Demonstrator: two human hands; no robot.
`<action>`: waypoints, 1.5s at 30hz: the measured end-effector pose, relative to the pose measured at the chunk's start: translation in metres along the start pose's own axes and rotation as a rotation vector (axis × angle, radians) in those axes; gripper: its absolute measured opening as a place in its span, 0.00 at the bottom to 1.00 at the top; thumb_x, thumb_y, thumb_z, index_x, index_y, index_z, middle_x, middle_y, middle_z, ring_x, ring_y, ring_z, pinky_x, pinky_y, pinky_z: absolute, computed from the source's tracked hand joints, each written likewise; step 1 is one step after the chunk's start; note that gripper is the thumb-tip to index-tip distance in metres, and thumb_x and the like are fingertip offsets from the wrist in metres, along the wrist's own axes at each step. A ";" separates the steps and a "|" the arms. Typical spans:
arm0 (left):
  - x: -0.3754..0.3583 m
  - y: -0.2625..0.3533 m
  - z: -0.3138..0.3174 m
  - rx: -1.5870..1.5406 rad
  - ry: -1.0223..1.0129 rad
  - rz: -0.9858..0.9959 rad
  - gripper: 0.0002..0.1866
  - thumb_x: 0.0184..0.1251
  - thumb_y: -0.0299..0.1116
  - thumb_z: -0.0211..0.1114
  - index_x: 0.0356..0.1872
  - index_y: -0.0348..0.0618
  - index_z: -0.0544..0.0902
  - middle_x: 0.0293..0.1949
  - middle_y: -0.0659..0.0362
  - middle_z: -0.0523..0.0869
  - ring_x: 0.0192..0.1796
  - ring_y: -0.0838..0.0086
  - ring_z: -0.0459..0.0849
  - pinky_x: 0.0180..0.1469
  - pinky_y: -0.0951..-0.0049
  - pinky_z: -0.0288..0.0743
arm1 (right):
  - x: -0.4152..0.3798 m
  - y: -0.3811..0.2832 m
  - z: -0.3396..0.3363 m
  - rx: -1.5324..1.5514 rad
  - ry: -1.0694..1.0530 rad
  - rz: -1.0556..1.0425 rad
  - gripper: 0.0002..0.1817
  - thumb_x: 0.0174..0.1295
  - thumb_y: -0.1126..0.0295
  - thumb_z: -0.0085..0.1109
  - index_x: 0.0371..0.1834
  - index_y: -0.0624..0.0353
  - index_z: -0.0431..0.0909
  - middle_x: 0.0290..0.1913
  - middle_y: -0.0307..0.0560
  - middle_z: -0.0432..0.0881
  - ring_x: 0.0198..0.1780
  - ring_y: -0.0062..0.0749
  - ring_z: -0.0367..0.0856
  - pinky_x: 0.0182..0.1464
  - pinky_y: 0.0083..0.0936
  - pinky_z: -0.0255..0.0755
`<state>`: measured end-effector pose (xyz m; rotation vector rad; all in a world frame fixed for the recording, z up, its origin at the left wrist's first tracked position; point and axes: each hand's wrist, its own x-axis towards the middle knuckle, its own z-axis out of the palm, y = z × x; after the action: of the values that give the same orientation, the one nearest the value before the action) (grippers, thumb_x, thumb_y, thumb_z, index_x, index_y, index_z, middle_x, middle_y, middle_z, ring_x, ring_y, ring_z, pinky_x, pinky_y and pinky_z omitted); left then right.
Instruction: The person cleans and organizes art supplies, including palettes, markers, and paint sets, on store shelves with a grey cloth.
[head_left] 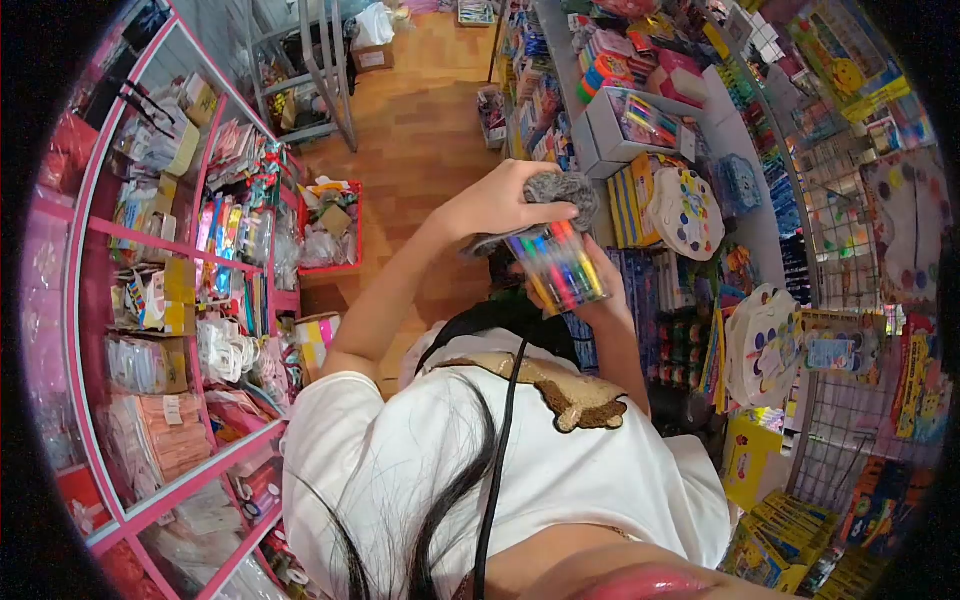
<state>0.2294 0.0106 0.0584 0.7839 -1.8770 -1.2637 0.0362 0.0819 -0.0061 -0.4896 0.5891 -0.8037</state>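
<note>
My left hand grips a grey fluffy cloth and presses it on top of a clear pack of coloured marker pens. My right hand holds that pack from below and behind, its fingers wrapped round the pack's lower end. The pens in the pack are red, blue, green, orange and yellow. Both hands are raised in front of my white shirt, close to the stationery shelves on the right.
Shelves on the right carry pen boxes, paint palettes and crayon packs. A pink glass display case filled with stationery runs along the left. A red basket stands on the wooden floor of the aisle between them.
</note>
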 end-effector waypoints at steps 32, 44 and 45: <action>-0.050 -0.051 0.027 -1.228 0.159 -0.462 0.36 0.64 0.64 0.42 0.54 0.39 0.72 0.47 0.54 0.79 0.44 0.71 0.81 0.48 0.73 0.75 | -0.006 0.002 0.008 -0.053 0.104 -0.091 0.36 0.63 0.41 0.36 0.61 0.62 0.61 0.51 0.57 0.75 0.46 0.42 0.78 0.44 0.39 0.77; -0.042 -0.045 0.035 -0.650 0.605 -0.304 0.15 0.54 0.34 0.68 0.40 0.37 0.80 0.35 0.59 0.83 0.35 0.77 0.81 0.41 0.77 0.74 | 0.005 0.034 -0.004 -1.071 0.522 -0.482 0.18 0.69 0.63 0.40 0.51 0.68 0.70 0.44 0.48 0.78 0.46 0.36 0.76 0.48 0.28 0.68; -0.039 -0.042 0.029 -0.646 0.671 -0.341 0.15 0.54 0.33 0.68 0.40 0.35 0.80 0.35 0.58 0.84 0.35 0.77 0.81 0.41 0.76 0.75 | 0.002 0.034 0.002 -1.208 0.541 -0.483 0.19 0.69 0.63 0.40 0.52 0.67 0.70 0.45 0.49 0.78 0.47 0.37 0.76 0.49 0.28 0.68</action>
<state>0.2305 0.0421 0.0027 1.0157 -0.7565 -1.4549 0.0564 0.1011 -0.0258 -1.5859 1.5039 -0.9824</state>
